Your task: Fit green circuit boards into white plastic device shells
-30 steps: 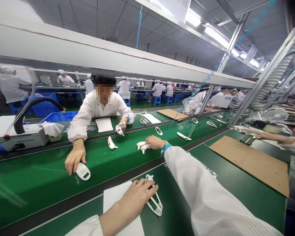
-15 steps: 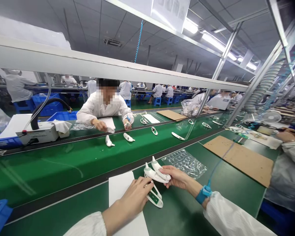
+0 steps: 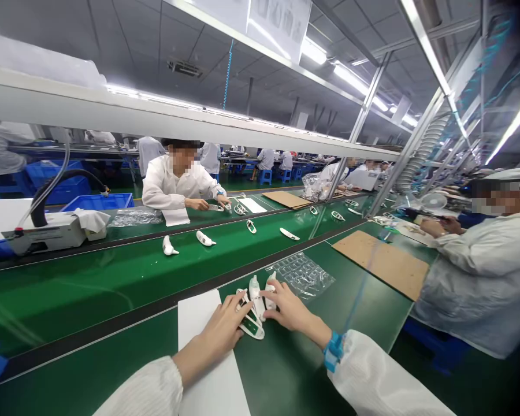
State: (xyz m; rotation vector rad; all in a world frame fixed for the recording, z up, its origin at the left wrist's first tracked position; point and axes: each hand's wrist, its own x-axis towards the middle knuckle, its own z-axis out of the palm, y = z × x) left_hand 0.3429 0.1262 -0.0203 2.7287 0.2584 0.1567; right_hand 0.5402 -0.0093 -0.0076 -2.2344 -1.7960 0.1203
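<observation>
Over the left side of an open white plastic shell with a green circuit board inside lies my left hand, its fingers curled on the shell's edge. Two white housings with narrow tips stand side by side just to the right of that shell, on the green table. One white housing is in the middle, between my hands. The other, a right-hand housing, sits between the thumb and fingers of my right hand, which partly hide it. A blue wrist strap is on my right wrist.
White paper lies under my left forearm. A clear plastic blister sheet and brown cardboard are to the right. Beyond runs a green conveyor carrying several white shells. One co-worker sits opposite, another at right.
My right hand has lowered the two held housings to the table beside the open shell, and they now stand side by side. The view has turned right, showing more of the right co-worker.
</observation>
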